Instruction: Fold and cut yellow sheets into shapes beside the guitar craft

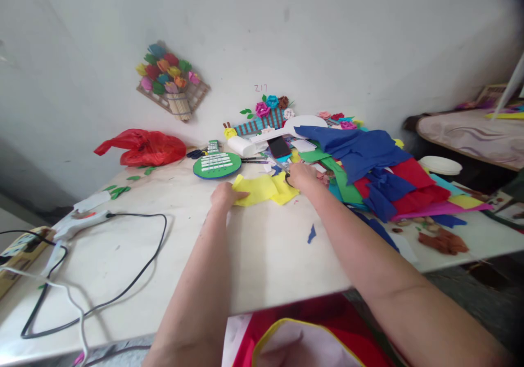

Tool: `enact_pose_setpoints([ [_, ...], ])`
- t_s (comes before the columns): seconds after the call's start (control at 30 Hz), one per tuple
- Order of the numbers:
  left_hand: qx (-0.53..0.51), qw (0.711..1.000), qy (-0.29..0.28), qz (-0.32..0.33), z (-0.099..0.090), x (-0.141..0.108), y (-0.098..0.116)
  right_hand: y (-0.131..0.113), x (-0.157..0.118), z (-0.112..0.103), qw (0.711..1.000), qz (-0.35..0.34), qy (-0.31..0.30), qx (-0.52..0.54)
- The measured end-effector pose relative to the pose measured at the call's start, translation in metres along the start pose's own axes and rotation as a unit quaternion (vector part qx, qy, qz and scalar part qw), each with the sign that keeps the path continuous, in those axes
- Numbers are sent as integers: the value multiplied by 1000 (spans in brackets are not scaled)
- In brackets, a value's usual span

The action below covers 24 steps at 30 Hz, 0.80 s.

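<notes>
My left hand (pixel 224 196) pinches the left end of a sheet of yellow crepe paper (pixel 256 189) lying low over the white table. At its right end the paper looks folded or overlapped. My right hand (pixel 302 176) is closed around scissors (pixel 288 179); a dark handle loop shows by the fingers, while the blades are blurred and point away over the paper scraps. Just beyond the left hand sits a green guitar-shaped craft (pixel 216 165) with white strips across it. A small blue paper scrap (pixel 311 234) lies near my right forearm.
Blue crepe paper (pixel 352 148) is heaped with red and green sheets on the right. A phone (pixel 279 147) lies at the back. A red plastic bag (pixel 147 147) sits back left. A glue gun (pixel 84 224) and its black cable (pixel 164 236) spread over the left side.
</notes>
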<state>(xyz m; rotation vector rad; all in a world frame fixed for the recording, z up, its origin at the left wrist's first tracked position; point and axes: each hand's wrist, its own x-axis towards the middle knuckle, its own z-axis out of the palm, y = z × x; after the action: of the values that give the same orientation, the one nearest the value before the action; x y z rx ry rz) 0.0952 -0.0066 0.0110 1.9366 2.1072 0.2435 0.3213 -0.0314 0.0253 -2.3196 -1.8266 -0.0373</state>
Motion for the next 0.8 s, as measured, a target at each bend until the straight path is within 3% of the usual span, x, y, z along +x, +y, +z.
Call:
enact_pose_setpoints([
  [0.23,10,1000,-7,11,1,3,-2,-7,-4,3,1000,-5,6,-6],
  [0.43,-10,1000,-9,14,-2,0,-3,-2,-2,9,999,-9,-10,51],
  [0.6,-20,1000,-6,17,-2,0,-3,4,0,1,999,21,-2,33],
  [0.8,-29,1000,2,7,0,2,-5,2,-4,-3,997,35,-46,48],
])
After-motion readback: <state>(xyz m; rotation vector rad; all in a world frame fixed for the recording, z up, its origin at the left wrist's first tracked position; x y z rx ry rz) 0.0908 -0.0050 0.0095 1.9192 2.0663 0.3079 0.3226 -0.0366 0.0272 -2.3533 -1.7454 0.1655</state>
